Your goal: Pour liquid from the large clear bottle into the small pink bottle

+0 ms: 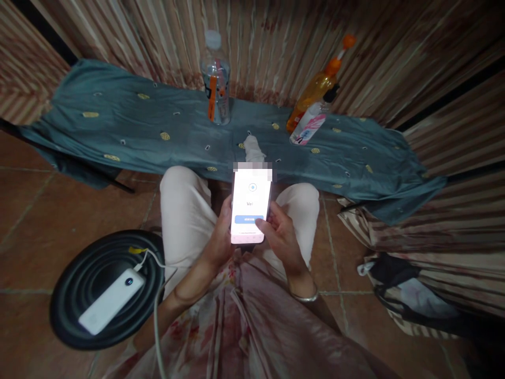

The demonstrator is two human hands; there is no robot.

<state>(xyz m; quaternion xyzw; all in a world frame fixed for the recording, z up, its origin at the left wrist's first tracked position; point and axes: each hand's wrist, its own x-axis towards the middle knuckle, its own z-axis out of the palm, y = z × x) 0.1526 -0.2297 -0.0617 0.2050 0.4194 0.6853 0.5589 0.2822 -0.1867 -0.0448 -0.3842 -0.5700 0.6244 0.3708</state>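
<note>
A phone (249, 210) with a bright white screen is held upright above my lap, between my knees. My left hand (221, 234) grips its left edge, with the thumb along the side. My right hand (281, 231) holds the lower right edge, and its thumb rests on the screen at the right end of a blue button. Just beyond the phone's top, a crumpled white item (253, 148) lies on the teal patterned cloth (181, 150). The fingers behind the phone are hidden.
On the cloth stand a clear bottle (216, 84), an orange pump bottle (315, 95) and a pink-labelled bottle (311, 122). A white power bank (112, 301) with a cable lies on a round black stool (74, 295) at the left. Dark fabric (398, 271) hangs at right.
</note>
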